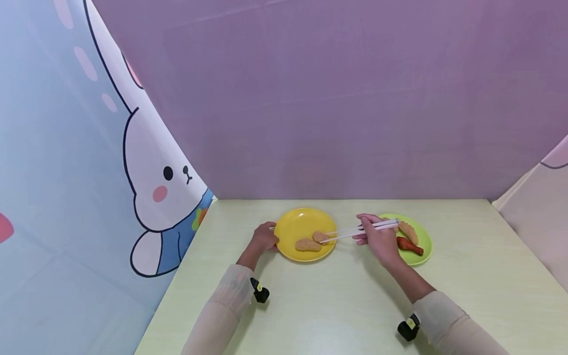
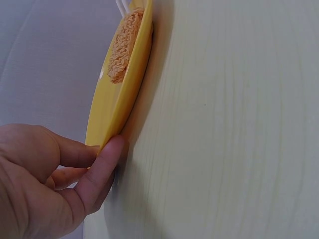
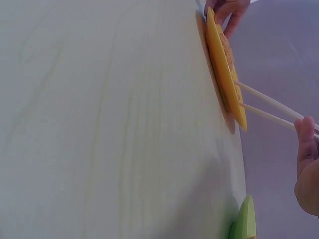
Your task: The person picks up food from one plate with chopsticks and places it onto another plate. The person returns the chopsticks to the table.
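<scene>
Two nuggets [image 1: 320,237] lie on the yellow plate [image 1: 293,224], whose rim the left hand [image 1: 264,238] pinches. White chopsticks [image 1: 359,230], held in the right hand [image 1: 377,241], pinch the nugget nearer the green plate [image 1: 423,237]. It looks light, stiff, crumbly; grip its middle.

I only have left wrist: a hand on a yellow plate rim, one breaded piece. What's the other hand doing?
Observer: The right hand holds white chopsticks, tips at a piece on the yellow plate.
Operator: Just one piece there?
Observer: Two breaded pieces, side by side.
Operator: Anything else on the table?
Observer: A green plate to the right, holding a drumstick and another fried piece.
</scene>
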Tool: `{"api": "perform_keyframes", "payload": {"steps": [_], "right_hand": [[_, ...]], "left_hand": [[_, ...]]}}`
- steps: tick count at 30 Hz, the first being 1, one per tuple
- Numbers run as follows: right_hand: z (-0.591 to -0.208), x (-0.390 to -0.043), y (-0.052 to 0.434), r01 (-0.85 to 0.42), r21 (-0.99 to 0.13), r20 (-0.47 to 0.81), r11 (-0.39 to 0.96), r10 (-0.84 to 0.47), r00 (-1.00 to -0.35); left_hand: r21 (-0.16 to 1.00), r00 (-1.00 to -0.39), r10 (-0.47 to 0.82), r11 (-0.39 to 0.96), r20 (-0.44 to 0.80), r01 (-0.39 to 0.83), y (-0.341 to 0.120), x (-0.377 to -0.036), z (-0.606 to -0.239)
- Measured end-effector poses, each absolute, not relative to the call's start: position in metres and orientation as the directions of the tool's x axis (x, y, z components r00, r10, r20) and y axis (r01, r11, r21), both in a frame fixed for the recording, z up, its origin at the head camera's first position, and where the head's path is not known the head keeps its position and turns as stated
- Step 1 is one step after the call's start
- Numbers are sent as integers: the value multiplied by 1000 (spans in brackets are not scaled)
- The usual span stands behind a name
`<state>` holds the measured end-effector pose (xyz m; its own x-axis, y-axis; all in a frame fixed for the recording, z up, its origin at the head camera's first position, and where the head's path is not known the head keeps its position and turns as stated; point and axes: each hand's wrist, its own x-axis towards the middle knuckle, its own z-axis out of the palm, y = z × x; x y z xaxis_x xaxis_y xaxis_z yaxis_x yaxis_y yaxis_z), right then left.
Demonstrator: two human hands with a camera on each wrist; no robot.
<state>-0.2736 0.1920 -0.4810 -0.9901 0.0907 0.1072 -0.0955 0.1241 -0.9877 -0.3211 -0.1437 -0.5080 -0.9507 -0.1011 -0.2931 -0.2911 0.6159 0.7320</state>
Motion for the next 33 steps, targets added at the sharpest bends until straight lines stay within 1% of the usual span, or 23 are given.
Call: {"api": "perform_keyframes", "payload": {"steps": [9,14,17,24,33], "right_hand": [[-469,-270,202,-83,-989,95,122,94,-991],[-463,-273,212,-127,-990,132,55,103,-986],[-460,-274,219,-131,-991,134,30,131,-982],[-454,-274,234,-157,-983,140,-90,173,-975],[-449,-272,257,-162,-975,127,-153,213,-969]], "left_hand": [[731,-950,-101,616,-295,-293,-144,-318,-505],[730,-952,-99,620,-290,-287,-144,-319,-503],[734,-952,-99,616,-288,-286,-145,-320,-504],[744,-951,-97,601,-293,-290,-145,-321,-507],[725,-952,-98,627,-290,-285,-146,-323,-507]]}}
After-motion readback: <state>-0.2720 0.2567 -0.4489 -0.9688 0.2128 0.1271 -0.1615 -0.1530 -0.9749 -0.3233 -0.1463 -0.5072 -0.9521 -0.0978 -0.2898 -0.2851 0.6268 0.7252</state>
